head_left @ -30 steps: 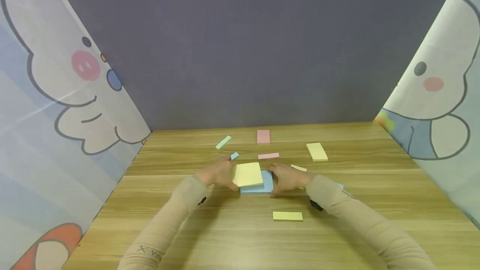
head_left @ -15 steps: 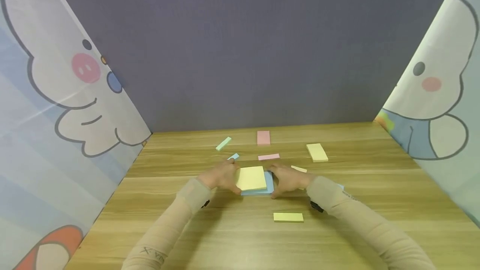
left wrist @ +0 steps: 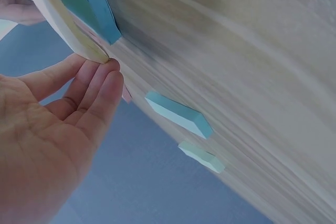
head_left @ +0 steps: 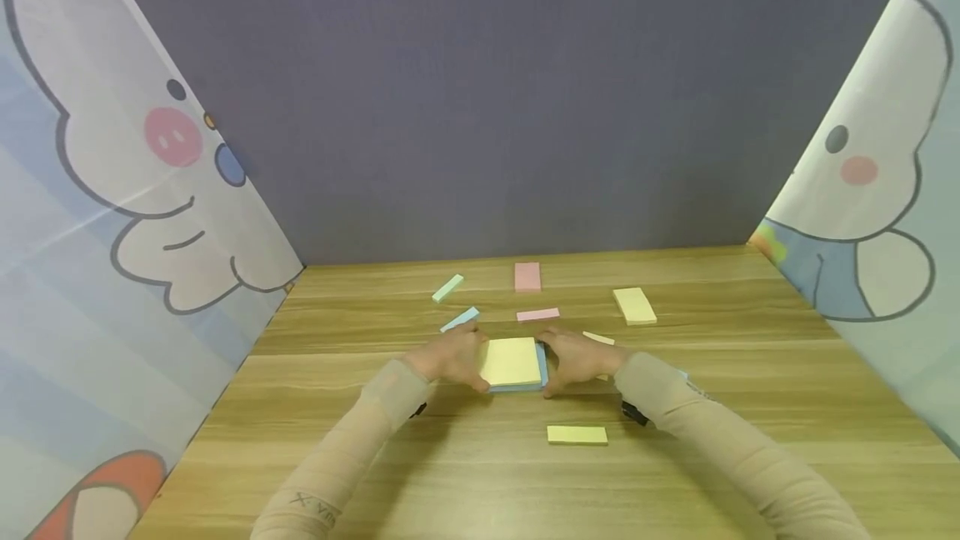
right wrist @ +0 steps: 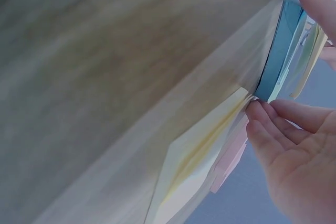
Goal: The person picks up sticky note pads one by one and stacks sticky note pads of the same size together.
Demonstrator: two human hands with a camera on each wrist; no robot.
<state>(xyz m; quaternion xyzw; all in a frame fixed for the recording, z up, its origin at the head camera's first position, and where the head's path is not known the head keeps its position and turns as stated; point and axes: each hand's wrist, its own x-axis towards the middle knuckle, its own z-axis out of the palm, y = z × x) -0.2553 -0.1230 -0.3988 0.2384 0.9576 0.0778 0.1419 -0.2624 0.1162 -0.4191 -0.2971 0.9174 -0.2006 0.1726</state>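
Observation:
In the head view, my left hand [head_left: 453,355] grips a square yellow sticky note pad [head_left: 512,361] by its left side. The pad lies over a blue sticky note pad [head_left: 544,367], most of which it covers. The left wrist view shows the yellow pad [left wrist: 73,35] bowed and tilted, with a gap between it and the blue pad [left wrist: 102,6]. My right hand [head_left: 576,357] holds the blue pad's right end, thumb at the near side and fingers at the far side. On the table, the blue pad [right wrist: 278,45] stays flat in the right wrist view.
Around the hands on the wooden table [head_left: 360,473] lie a blue strip [head_left: 460,320], a green strip [head_left: 447,287], a pink pad [head_left: 527,277], a pink strip [head_left: 537,315], a pale yellow pad [head_left: 634,306] and a yellow strip [head_left: 577,436]. Another yellow pad [head_left: 597,338] is partly behind my right hand.
My left hand has moved right and slightly nearer with the yellow pad, which now covers more of the blue pad. More of the blue strip shows. The right hand keeps its place.

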